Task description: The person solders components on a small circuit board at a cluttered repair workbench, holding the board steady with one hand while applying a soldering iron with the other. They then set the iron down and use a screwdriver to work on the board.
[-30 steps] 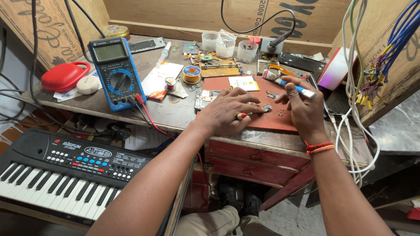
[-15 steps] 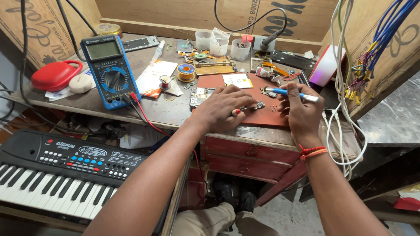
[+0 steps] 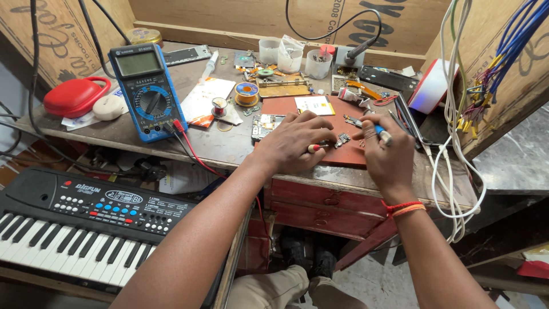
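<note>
Nearest to us, at the lower left, sits a black electronic keyboard (image 3: 86,223), set below the bench edge and out of the working area.

On the bench, our left hand (image 3: 300,143) lies palm down on the reddish-brown work mat (image 3: 337,111), fingers spread and pressing – it seems to be steadying the small circuit board (image 3: 343,139) that lies on the mat between our two hands. A thin red-tipped tool (image 3: 314,148) pokes out from under its fingers; we cannot tell how firmly it is pinched.

Our right hand (image 3: 386,151) is closed around a blue-handled tool (image 3: 378,131), held low like a pen so its tip can reach toward the board – the tip itself is hidden by the fingers.

To the left stands a blue multimeter (image 3: 148,91), propped with its dial facing us and its red and black leads trailing off the bench edge, within reach. Further back lie a solder spool (image 3: 247,91) and a few clear plastic cups (image 3: 289,57), probably holding small parts. A red case (image 3: 73,96) rests at the far left.
</note>
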A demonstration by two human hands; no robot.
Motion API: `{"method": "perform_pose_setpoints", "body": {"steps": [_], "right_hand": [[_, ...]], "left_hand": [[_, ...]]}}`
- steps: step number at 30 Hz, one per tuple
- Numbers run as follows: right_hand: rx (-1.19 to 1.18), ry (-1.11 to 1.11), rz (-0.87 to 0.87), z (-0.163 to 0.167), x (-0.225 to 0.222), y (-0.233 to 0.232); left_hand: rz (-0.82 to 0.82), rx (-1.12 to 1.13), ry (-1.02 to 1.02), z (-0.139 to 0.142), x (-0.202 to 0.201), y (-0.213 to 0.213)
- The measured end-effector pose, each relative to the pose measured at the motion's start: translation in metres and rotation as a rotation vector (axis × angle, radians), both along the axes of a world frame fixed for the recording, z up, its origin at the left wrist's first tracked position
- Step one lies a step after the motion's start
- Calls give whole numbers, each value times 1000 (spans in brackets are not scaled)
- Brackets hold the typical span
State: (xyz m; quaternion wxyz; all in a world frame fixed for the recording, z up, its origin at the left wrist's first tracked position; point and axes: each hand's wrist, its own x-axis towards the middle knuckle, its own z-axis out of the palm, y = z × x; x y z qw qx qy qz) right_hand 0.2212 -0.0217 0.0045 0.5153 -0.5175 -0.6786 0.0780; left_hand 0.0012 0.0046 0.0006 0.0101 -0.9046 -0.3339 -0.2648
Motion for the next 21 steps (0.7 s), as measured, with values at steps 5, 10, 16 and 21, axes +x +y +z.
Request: {"method": "perform_pose_setpoints", "body": {"steps": [5, 10, 16, 21], "right_hand": [[107, -131, 140, 0, -2, 2], [20, 154, 273, -7, 9, 8], [-83, 534, 422, -17, 26, 16], [-159, 588, 481, -19, 31, 21]], "left_hand": [[-28, 13, -35, 0, 0, -1], [-25, 36, -20, 1, 0, -1], [-2, 7, -9, 3, 2, -3], [7, -30, -4, 4, 1, -3]]}}
